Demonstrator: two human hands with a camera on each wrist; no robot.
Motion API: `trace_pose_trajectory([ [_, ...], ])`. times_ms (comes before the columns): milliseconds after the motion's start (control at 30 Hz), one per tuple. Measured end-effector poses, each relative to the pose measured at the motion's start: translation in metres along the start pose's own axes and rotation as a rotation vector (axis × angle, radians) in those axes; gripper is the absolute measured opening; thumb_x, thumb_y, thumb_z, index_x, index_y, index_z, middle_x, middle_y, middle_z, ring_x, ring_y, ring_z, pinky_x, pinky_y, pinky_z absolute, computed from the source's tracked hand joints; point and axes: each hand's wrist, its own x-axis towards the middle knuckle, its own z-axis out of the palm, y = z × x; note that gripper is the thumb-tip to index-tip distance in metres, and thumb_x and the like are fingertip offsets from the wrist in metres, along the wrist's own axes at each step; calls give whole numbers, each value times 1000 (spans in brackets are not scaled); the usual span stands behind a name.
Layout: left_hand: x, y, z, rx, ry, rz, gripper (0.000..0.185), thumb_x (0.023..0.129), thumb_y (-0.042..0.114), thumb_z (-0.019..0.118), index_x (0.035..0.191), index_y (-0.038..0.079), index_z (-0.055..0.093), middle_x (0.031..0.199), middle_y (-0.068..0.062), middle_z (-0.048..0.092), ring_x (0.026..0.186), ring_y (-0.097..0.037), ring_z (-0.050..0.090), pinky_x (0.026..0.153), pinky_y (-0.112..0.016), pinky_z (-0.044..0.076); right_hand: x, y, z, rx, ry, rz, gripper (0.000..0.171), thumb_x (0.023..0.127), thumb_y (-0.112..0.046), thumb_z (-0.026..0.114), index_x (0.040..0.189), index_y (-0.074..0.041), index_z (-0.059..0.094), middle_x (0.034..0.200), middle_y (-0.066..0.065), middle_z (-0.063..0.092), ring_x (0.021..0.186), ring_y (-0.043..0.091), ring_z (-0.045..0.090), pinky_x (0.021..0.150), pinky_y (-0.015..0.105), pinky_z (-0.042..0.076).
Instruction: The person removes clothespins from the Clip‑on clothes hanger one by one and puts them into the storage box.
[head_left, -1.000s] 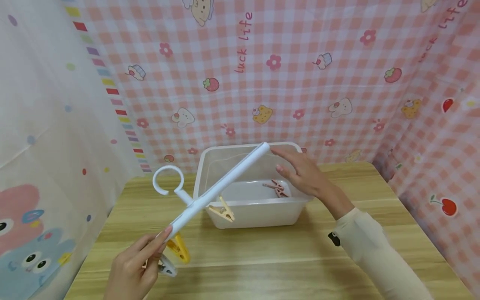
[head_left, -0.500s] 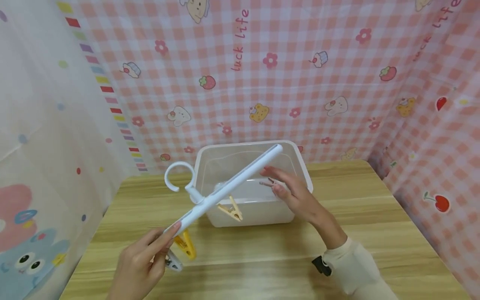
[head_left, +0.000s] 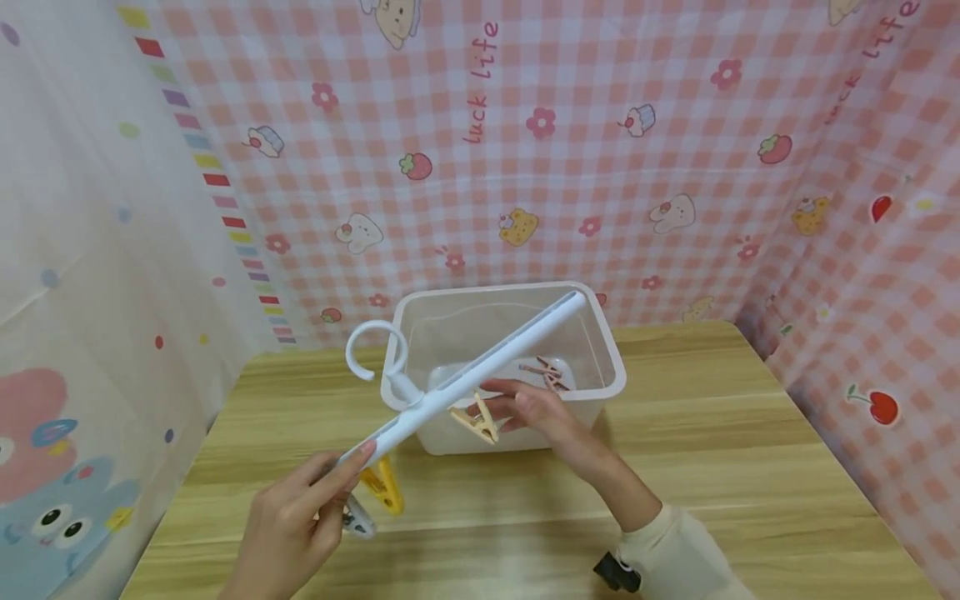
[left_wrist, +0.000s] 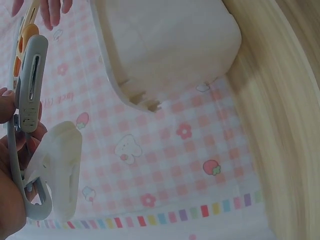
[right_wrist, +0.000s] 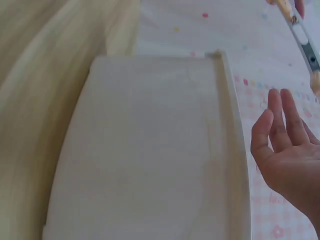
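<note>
A pale blue hanger bar [head_left: 480, 362] with an open hook [head_left: 375, 325] slants up to the right across the tub. My left hand [head_left: 296, 521] grips its lower end. Hanging from the bar are a yellow clip [head_left: 386, 490], a grey clip [head_left: 358, 518] and a cream clip [head_left: 486, 418]. Beside the cream clip is my right hand [head_left: 551, 423], its fingers extended and partly behind the clip. The right wrist view shows this hand [right_wrist: 290, 155] apart from the hanger, holding nothing. A whitish clip-like piece [left_wrist: 65, 170] shows by the left hand in the left wrist view.
A translucent white tub [head_left: 615, 379] stands at the back of the wooden table [head_left: 712, 467]. Reddish-brown clothespins [head_left: 553, 379] lie inside it. Patterned cloth [head_left: 570, 200] hangs behind and on both sides.
My right hand has come down and left from the bar's upper end to the cream clip. The left hand has shifted the hanger slightly to the right.
</note>
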Motion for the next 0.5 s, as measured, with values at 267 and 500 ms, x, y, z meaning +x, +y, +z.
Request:
trace_pose_trajectory([
  [267,2,4,-1,-7,-54,-28,42,110,33,39,127,13,73,91,-7,73,58,6,37,49,-5,28,3,3,18,234,-61,40,60,109,-33,45,140,18,45,107,7,77,98,6,72,96,31,56],
  [500,4,6,-1,16,-63,-34,43,110,34,38,126,15,73,91,-7,73,58,5,37,49,-6,28,1,5,24,228,-17,81,51,109,-27,48,118,23,52,86,-14,70,80,3,66,79,22,56],
])
